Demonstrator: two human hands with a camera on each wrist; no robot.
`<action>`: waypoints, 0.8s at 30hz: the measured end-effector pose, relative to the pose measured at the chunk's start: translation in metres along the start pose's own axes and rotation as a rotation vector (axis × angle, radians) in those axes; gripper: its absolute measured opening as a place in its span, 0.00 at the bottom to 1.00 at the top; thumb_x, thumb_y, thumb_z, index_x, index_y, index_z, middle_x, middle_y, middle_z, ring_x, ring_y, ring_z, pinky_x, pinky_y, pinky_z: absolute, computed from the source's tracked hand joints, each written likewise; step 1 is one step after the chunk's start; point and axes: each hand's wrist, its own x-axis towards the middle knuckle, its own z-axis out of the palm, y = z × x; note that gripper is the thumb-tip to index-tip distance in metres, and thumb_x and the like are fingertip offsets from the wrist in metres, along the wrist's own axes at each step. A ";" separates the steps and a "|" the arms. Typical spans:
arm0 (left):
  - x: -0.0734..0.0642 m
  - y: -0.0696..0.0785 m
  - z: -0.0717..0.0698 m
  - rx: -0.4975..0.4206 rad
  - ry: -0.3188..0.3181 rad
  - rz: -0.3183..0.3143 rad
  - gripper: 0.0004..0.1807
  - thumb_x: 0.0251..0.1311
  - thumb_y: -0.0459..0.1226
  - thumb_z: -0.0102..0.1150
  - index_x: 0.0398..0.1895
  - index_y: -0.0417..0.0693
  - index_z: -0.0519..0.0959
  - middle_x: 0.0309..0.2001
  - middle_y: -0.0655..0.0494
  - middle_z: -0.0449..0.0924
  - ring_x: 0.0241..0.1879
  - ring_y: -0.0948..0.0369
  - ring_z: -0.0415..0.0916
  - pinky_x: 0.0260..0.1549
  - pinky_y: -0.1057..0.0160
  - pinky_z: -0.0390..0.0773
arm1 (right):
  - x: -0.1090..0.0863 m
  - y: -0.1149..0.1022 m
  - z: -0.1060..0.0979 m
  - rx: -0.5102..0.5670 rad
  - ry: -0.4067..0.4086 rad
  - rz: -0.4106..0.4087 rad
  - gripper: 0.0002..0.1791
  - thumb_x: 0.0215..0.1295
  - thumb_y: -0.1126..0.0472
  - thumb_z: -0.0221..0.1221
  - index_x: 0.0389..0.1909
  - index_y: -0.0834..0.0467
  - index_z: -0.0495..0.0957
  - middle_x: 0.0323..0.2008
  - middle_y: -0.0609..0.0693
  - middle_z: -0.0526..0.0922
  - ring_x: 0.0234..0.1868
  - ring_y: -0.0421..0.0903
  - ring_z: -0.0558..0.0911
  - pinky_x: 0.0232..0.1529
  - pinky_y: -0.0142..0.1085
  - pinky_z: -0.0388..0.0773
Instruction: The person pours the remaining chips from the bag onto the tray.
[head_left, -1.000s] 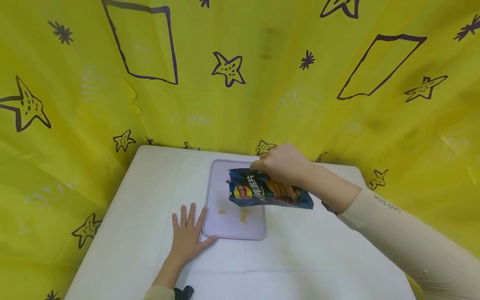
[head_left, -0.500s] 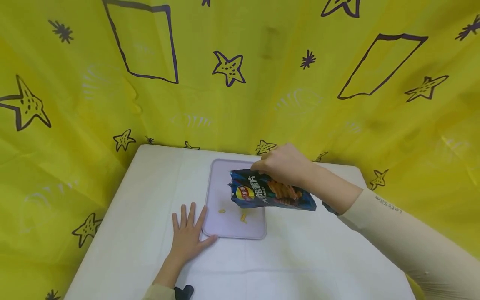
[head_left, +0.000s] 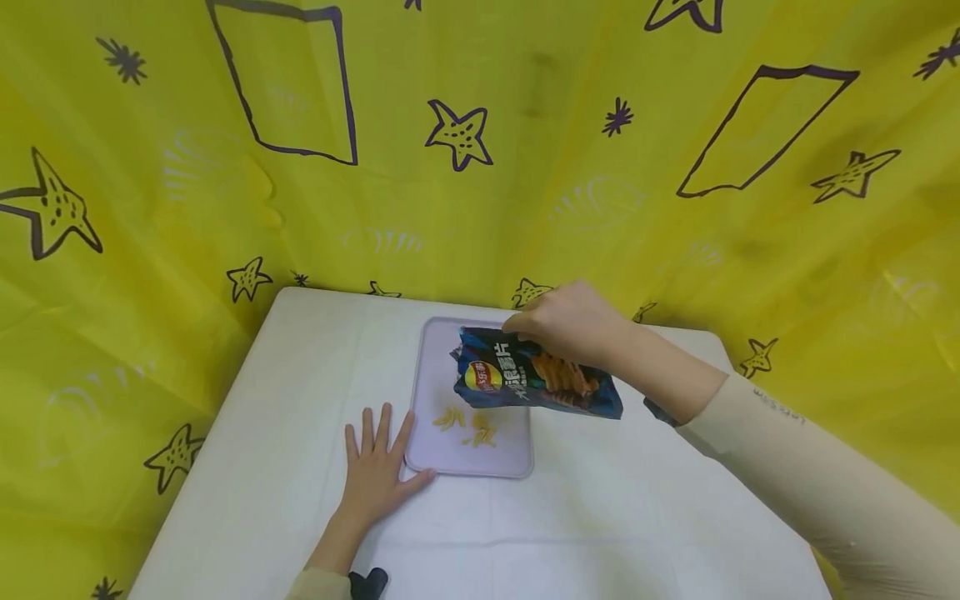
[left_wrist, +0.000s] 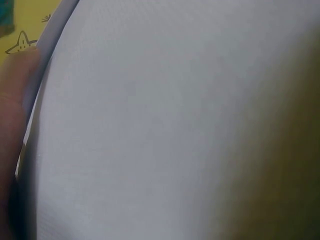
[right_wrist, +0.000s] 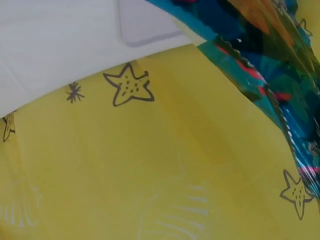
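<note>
My right hand point(head_left: 576, 321) grips a blue potato chip bag point(head_left: 510, 379) by its upper side, over the far part of a pale lilac tray point(head_left: 450, 461). The bag lies nearly sideways, its torn end to the left. Several yellow potato chips point(head_left: 480, 437) are scattered on the near half of the tray. Flat on the table with fingers spread, my left hand point(head_left: 375, 477) has its thumb and forefinger at the tray's near left corner. In the left wrist view a finger point(left_wrist: 17, 82) lies along the tray's edge. Shiny foil of the bag point(right_wrist: 280, 65) fills the right wrist view's upper right.
A white-covered table point(head_left: 615, 508) bears the tray. Behind and beside it hangs a yellow curtain point(head_left: 487, 225) printed with starfish. A dark strap piece point(head_left: 369, 583) shows at my left wrist.
More chips have dropped onto the tray, where only a few lay before. The bag has shifted slightly up and left with my right hand. My left hand stays in place.
</note>
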 end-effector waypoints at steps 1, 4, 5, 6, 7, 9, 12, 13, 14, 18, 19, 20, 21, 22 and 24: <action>0.000 0.000 0.000 0.004 0.008 0.003 0.56 0.50 0.70 0.60 0.79 0.55 0.56 0.79 0.39 0.46 0.77 0.33 0.34 0.69 0.28 0.33 | 0.000 0.000 0.000 0.005 -0.001 0.004 0.17 0.58 0.68 0.68 0.43 0.43 0.89 0.31 0.40 0.89 0.21 0.40 0.82 0.16 0.34 0.75; 0.001 0.000 0.000 0.006 0.028 0.010 0.56 0.49 0.70 0.60 0.78 0.54 0.58 0.78 0.38 0.47 0.76 0.33 0.37 0.68 0.27 0.35 | 0.000 0.001 0.000 -0.011 -0.003 -0.002 0.15 0.59 0.65 0.69 0.42 0.42 0.89 0.30 0.39 0.89 0.21 0.40 0.81 0.15 0.34 0.74; 0.001 0.000 0.000 0.005 0.029 0.011 0.56 0.49 0.70 0.60 0.78 0.54 0.58 0.78 0.37 0.48 0.76 0.32 0.37 0.68 0.27 0.35 | 0.000 0.001 0.000 -0.017 0.000 -0.006 0.14 0.59 0.64 0.69 0.42 0.41 0.89 0.30 0.39 0.89 0.21 0.40 0.81 0.14 0.34 0.73; 0.001 0.000 0.000 0.006 0.034 0.014 0.56 0.49 0.70 0.60 0.78 0.53 0.58 0.78 0.37 0.48 0.76 0.32 0.38 0.68 0.27 0.35 | -0.001 0.001 0.001 -0.020 0.003 -0.009 0.14 0.59 0.63 0.69 0.42 0.41 0.89 0.29 0.39 0.89 0.20 0.40 0.81 0.14 0.34 0.73; 0.001 0.000 0.000 0.007 0.036 0.016 0.56 0.49 0.70 0.60 0.78 0.53 0.59 0.78 0.37 0.48 0.76 0.32 0.38 0.68 0.27 0.35 | -0.001 0.001 0.001 -0.023 0.007 -0.010 0.14 0.59 0.64 0.69 0.41 0.41 0.89 0.29 0.39 0.89 0.19 0.40 0.80 0.13 0.33 0.72; 0.002 0.000 0.000 0.003 0.042 0.022 0.56 0.49 0.70 0.60 0.77 0.53 0.59 0.78 0.37 0.49 0.76 0.32 0.39 0.68 0.27 0.36 | -0.002 0.001 0.002 -0.030 0.011 -0.015 0.13 0.59 0.63 0.70 0.41 0.41 0.89 0.28 0.40 0.88 0.18 0.40 0.79 0.12 0.33 0.70; 0.002 0.000 0.000 0.012 0.043 0.024 0.56 0.49 0.70 0.59 0.78 0.53 0.59 0.78 0.37 0.49 0.76 0.31 0.39 0.68 0.26 0.36 | -0.002 0.001 0.003 -0.023 0.021 -0.013 0.14 0.60 0.65 0.69 0.41 0.41 0.89 0.28 0.40 0.89 0.19 0.40 0.80 0.13 0.33 0.71; 0.002 0.000 0.000 0.014 0.045 0.024 0.56 0.49 0.70 0.59 0.78 0.53 0.59 0.78 0.37 0.49 0.76 0.31 0.39 0.68 0.26 0.37 | -0.002 0.001 0.003 -0.023 0.021 -0.012 0.14 0.60 0.65 0.69 0.41 0.42 0.89 0.28 0.40 0.89 0.19 0.40 0.80 0.13 0.33 0.72; 0.003 -0.001 0.000 0.017 0.043 0.023 0.56 0.49 0.71 0.59 0.78 0.53 0.58 0.78 0.37 0.48 0.76 0.32 0.38 0.68 0.26 0.36 | -0.002 0.001 0.003 -0.026 0.020 -0.014 0.13 0.60 0.63 0.69 0.41 0.41 0.89 0.28 0.40 0.89 0.20 0.40 0.81 0.14 0.33 0.73; 0.003 -0.001 -0.002 0.023 0.009 0.004 0.56 0.50 0.71 0.58 0.79 0.55 0.56 0.79 0.38 0.46 0.77 0.33 0.35 0.68 0.27 0.34 | 0.000 0.000 0.004 -0.035 0.022 -0.018 0.12 0.60 0.62 0.70 0.41 0.40 0.89 0.27 0.40 0.88 0.20 0.40 0.81 0.15 0.35 0.74; 0.004 0.000 -0.002 0.021 0.000 -0.001 0.56 0.50 0.71 0.58 0.79 0.56 0.55 0.79 0.39 0.45 0.77 0.34 0.34 0.68 0.28 0.33 | 0.000 0.000 0.004 -0.037 0.020 -0.021 0.12 0.60 0.62 0.70 0.40 0.40 0.89 0.27 0.40 0.88 0.20 0.40 0.81 0.14 0.35 0.74; 0.003 0.000 -0.003 0.019 -0.009 -0.004 0.56 0.50 0.71 0.58 0.79 0.56 0.55 0.79 0.39 0.45 0.77 0.34 0.34 0.69 0.28 0.33 | 0.000 0.000 0.004 -0.039 0.019 -0.026 0.12 0.59 0.61 0.70 0.40 0.40 0.89 0.27 0.40 0.88 0.19 0.40 0.81 0.14 0.35 0.74; 0.003 0.001 -0.004 0.016 -0.017 -0.007 0.56 0.51 0.71 0.58 0.79 0.56 0.55 0.79 0.39 0.45 0.77 0.34 0.33 0.69 0.28 0.32 | 0.000 0.000 0.004 -0.036 0.021 -0.029 0.12 0.60 0.61 0.70 0.40 0.41 0.89 0.27 0.40 0.88 0.19 0.40 0.81 0.14 0.35 0.74; 0.003 0.001 -0.004 0.015 -0.015 -0.006 0.56 0.51 0.71 0.58 0.79 0.56 0.55 0.79 0.39 0.45 0.77 0.34 0.33 0.68 0.28 0.33 | 0.000 0.000 0.004 -0.034 0.021 -0.027 0.13 0.60 0.63 0.69 0.41 0.41 0.89 0.27 0.40 0.88 0.19 0.40 0.81 0.14 0.34 0.74; 0.003 0.001 -0.004 0.017 -0.017 -0.006 0.56 0.51 0.71 0.58 0.79 0.56 0.55 0.79 0.39 0.45 0.77 0.34 0.33 0.69 0.28 0.33 | 0.000 0.001 0.003 -0.022 0.026 -0.021 0.13 0.60 0.64 0.69 0.41 0.42 0.89 0.28 0.40 0.89 0.19 0.40 0.80 0.13 0.34 0.72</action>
